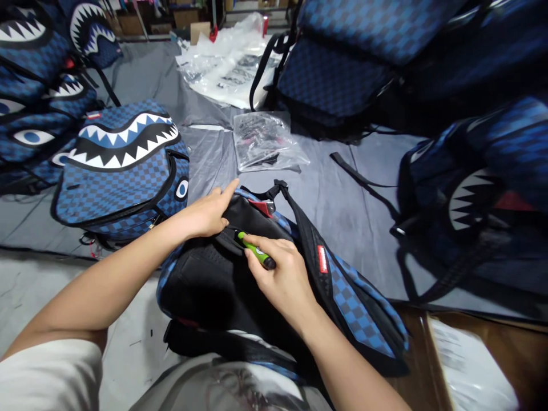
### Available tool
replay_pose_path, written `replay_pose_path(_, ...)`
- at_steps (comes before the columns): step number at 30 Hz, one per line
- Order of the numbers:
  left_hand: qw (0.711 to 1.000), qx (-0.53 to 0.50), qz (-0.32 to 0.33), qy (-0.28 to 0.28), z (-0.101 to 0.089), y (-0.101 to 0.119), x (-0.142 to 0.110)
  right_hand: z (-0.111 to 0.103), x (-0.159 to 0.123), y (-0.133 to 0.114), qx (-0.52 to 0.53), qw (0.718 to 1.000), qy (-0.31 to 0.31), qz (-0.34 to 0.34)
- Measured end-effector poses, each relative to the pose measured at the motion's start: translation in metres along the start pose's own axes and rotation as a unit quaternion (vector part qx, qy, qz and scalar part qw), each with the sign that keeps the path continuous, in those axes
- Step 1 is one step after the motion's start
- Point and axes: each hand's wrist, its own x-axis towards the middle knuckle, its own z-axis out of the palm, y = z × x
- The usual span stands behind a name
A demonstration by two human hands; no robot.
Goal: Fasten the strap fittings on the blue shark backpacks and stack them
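A blue-and-black checkered backpack (359, 308) lies with its black padded back panel (201, 279) facing up, close to my body. My left hand (208, 214) grips its upper edge, thumb on the near side and index finger stretched out along the top. In my right hand (282, 274) is a green marker pen (258, 251) with a dark end. Its front end meets a black strip near the top of the panel; the exact contact is hard to make out. A shoulder strap with a red label (322, 259) runs down the right side.
A shark-mouth backpack (124, 165) stands at left, with several more piled behind it. Other checkered bags (334, 74) fill the back right, and another bag (471, 177) lies at right. Clear plastic packets (265, 140) and white bags (231, 68) lie on the grey-covered table (342, 211).
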Motion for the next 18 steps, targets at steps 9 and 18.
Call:
replay_pose_path(9, 1.000, -0.014, -0.009, 0.000, 0.0002, 0.0006, -0.0006, -0.0005, -0.0009, -0.0023, -0.020, 1.000, -0.001, 0.000)
replay_pose_path(18, 1.000, -0.014, -0.005, 0.009, 0.0019, -0.0001, -0.0008, 0.0036, 0.0017, -0.0015, 0.030, 0.999, -0.011, 0.020)
